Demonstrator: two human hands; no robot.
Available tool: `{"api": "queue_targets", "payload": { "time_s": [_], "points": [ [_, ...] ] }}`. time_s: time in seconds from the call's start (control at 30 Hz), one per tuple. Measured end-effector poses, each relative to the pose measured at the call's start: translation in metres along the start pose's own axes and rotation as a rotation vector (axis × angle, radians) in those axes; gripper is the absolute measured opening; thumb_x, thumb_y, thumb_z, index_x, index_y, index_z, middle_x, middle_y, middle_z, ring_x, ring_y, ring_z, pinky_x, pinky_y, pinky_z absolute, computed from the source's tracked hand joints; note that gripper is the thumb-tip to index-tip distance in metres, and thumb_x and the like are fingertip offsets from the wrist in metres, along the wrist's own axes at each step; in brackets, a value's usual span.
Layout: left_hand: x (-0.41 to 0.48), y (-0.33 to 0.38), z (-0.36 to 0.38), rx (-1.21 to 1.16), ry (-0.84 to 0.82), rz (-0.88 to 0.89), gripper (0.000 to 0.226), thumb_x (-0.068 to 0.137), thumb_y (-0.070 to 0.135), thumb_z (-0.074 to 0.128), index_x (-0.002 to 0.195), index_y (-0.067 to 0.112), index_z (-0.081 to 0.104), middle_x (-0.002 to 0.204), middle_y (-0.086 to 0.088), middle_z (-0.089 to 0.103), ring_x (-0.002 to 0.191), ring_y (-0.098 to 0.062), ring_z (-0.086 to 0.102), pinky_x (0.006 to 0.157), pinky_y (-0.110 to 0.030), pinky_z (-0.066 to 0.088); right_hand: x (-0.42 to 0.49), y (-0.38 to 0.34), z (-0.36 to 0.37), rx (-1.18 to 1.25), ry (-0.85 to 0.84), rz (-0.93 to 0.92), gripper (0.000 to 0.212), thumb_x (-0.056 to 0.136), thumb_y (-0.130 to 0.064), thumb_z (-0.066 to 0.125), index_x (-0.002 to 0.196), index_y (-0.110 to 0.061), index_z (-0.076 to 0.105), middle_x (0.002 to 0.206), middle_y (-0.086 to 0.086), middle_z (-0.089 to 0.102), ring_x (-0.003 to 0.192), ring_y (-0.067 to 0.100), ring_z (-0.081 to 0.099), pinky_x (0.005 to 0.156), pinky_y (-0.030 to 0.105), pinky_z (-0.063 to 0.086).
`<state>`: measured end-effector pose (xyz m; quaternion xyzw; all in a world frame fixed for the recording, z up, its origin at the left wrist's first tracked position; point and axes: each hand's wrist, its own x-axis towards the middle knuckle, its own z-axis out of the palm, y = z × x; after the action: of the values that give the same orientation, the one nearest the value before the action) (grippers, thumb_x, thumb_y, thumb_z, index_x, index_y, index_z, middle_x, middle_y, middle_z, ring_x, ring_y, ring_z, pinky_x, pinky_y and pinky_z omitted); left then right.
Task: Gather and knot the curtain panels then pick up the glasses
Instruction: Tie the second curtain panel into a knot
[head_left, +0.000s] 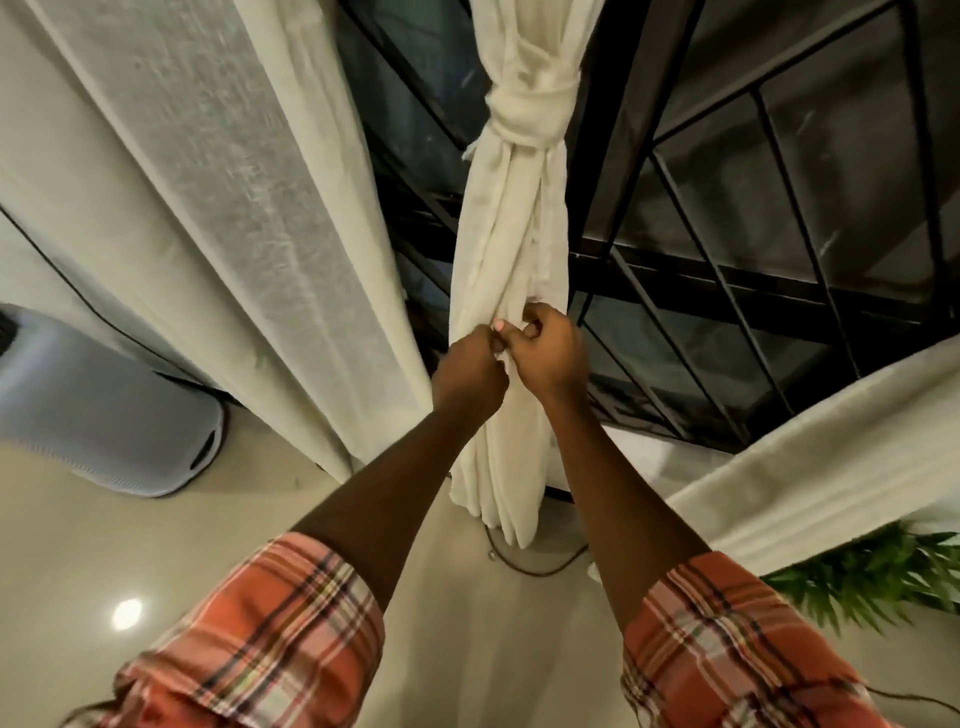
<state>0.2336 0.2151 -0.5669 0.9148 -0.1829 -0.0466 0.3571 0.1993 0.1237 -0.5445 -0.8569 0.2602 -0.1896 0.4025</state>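
Apparently tidying the gathered curtain (501, 234) below its knot (525, 117), left hand (470, 366) and right hand (551, 349) each with curled grip pinching folds; next: releasing, finding the unseen glasses.

Soft indoor light, a glare spot (127, 614) on the floor (467, 597) at seven o'clock, the curtain panel (234, 208) motion-blurred at ten o'clock, edges bowed.

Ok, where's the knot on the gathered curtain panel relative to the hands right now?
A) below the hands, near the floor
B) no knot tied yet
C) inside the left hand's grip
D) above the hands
D: the knot sits high on the gathered curtain panel, while the left hand and right hand pinch the fabric well below it.
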Motion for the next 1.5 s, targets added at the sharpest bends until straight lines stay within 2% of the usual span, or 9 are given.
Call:
{"api": "queue_targets", "payload": {
  "time_s": [0.13,0.23,0.43,0.53,0.7,0.97,1.17,1.33,1.5],
  "points": [
    [0.018,-0.037,0.033,-0.096,0.182,0.081,0.019,0.081,0.001,0.049,0.092,0.016,0.051,0.094,0.0,0.056,0.083,-0.019,0.056,0.072,-0.033,0.047,0.023,0.033,0.022,0.06,0.122,-0.144,0.027,0.094,-0.025,0.057,0.069,-0.015,0.056,0.06,-0.007,0.055,0.057,0.007,0.053,0.055,0.024,0.041],
    [0.026,-0.06,0.062,-0.215,0.277,0.198,0.032,0.084,0.013,0.059,0.114,0.015,0.049,0.111,0.001,0.053,0.096,-0.014,0.055,0.078,-0.026,0.045,0.027,0.052,0.037,0.24,0.223,-0.225,0.019,0.097,-0.021,0.052,0.08,-0.016,0.056,0.062,-0.012,0.053,0.056,-0.004,0.051,0.054,0.013,0.037],
    [0.049,-0.064,0.103,-0.363,0.519,0.381,0.046,0.092,0.035,0.056,0.132,0.021,0.037,0.131,0.002,0.045,0.114,-0.013,0.049,0.087,-0.034,0.048,0.033,0.081,0.074,0.402,0.321,-0.335,0.025,0.091,-0.018,0.059,0.116,-0.015,0.057,0.109,-0.001,0.068,0.099,0.009,0.065,0.089,0.028,0.053],
    [0.052,-0.069,0.12,-0.406,0.539,0.465,0.046,0.095,0.04,0.051,0.135,0.026,0.033,0.13,0.007,0.053,0.11,-0.012,0.056,0.086,-0.038,0.05,0.032,0.093,0.083,0.266,0.372,-0.403,0.021,0.091,-0.017,0.056,0.109,-0.013,0.066,0.102,0.001,0.07,0.093,0.014,0.066,0.084,0.032,0.055],
    [0.048,-0.094,0.138,-0.248,0.606,0.554,0.037,0.095,0.046,0.045,0.126,0.026,0.043,0.113,0.004,0.064,0.097,-0.02,0.063,0.076,-0.04,0.053,0.036,0.113,0.087,0.278,0.439,-0.386,0.017,0.09,-0.024,0.06,0.089,-0.009,0.068,0.089,0.007,0.07,0.085,0.023,0.066,0.075,0.035,0.055],
    [0.035,-0.118,0.108,0.084,0.587,0.38,0.028,0.096,0.033,0.042,0.102,0.012,0.06,0.098,-0.012,0.066,0.091,-0.034,0.063,0.071,-0.037,0.047,0.007,0.147,0.058,0.165,0.267,-0.266,0.036,0.081,-0.014,0.072,0.116,-0.006,0.066,0.113,0.013,0.068,0.105,0.029,0.063,0.086,0.034,0.051],
    [0.016,-0.131,0.072,0.007,0.809,0.321,0.026,0.098,0.03,0.043,0.119,0.016,0.049,0.097,-0.017,0.064,0.085,-0.041,0.06,0.064,-0.039,0.038,-0.011,0.172,-0.026,0.157,0.896,-0.073,0.022,0.086,-0.015,0.062,0.106,-0.008,0.068,0.111,0.019,0.065,0.102,0.037,0.061,0.076,0.032,0.047],
    [-0.017,-0.103,0.097,-0.186,0.783,0.58,0.039,0.092,0.03,0.055,0.128,0.02,0.043,0.126,0.0,0.052,0.106,-0.022,0.055,0.075,-0.033,0.045,-0.034,0.173,0.017,0.112,0.737,-0.138,0.021,0.083,-0.027,0.062,0.099,-0.014,0.066,0.099,0.012,0.068,0.093,0.034,0.064,0.077,0.04,0.055],
    [-0.033,-0.088,0.112,-0.007,0.829,0.687,0.024,0.087,0.032,0.062,0.107,0.019,0.06,0.114,-0.003,0.053,0.099,-0.023,0.057,0.069,-0.036,0.053,-0.054,0.17,0.055,0.112,0.595,-0.272,0.025,0.088,-0.026,0.063,0.108,-0.011,0.065,0.105,0.011,0.068,0.1,0.031,0.061,0.079,0.032,0.05]
  ]
}}
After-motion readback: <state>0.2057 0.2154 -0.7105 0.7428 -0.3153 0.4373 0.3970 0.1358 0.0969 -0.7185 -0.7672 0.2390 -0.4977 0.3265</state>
